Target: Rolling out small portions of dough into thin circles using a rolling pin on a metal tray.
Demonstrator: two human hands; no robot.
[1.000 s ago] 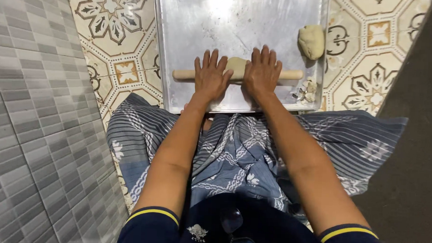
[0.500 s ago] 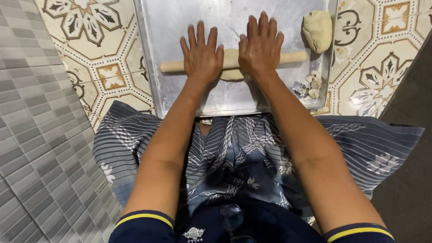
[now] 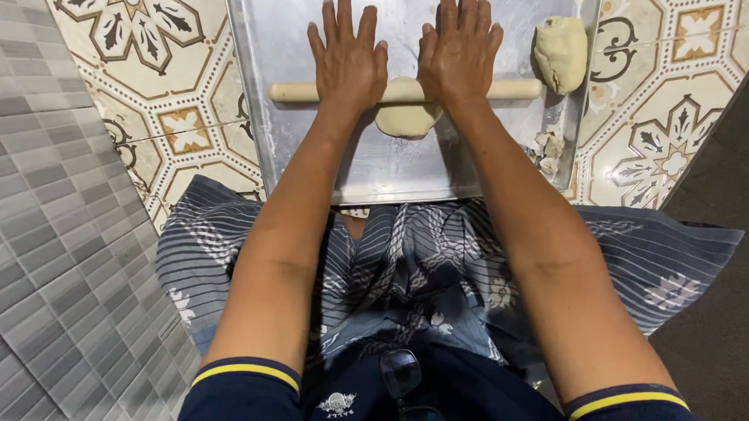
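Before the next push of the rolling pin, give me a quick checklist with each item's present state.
1. Left hand flat on rolling pin: ok.
2. Right hand flat on the pin: ok.
3. Flattened dough under the pin's middle: ok.
4. Metal tray has bare surface ahead of the pin: ok.
5. Spare dough lump clear of the pin's right end: not ok, it looks very close.
6. Dough sticking to the pin: cannot tell.

floor (image 3: 177, 101): cream tiles, ornate brown-black octagonal patterns | left wall (image 3: 36, 246): grey rectangular brick-look tiles | right edge: dark surface (image 3: 725, 276) | light: bright, overhead glare
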